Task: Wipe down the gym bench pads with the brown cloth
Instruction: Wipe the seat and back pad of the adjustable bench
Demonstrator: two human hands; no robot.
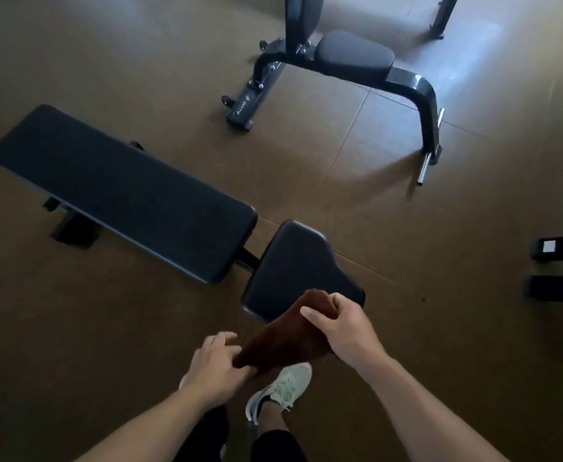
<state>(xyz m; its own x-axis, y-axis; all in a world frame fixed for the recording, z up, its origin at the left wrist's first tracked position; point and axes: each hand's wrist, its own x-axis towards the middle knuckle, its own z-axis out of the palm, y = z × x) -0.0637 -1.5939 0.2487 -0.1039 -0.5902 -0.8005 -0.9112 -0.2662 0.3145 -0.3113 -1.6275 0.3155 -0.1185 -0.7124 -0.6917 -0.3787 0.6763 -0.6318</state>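
Matt pads (123,191), fuzzy brown cloth (290,331)

Brown cloth (285,335): held stretched between both hands at 6 o'clock, above the near edge of the small seat pad (293,261). Left hand (215,365): lower corner pinched. Right hand (343,331): upper end gripped. Long back pad (120,191): laid flat at 9 o'clock. Second bench (353,58): stood at 12 o'clock. Pale shoe (282,390): seen below the cloth.
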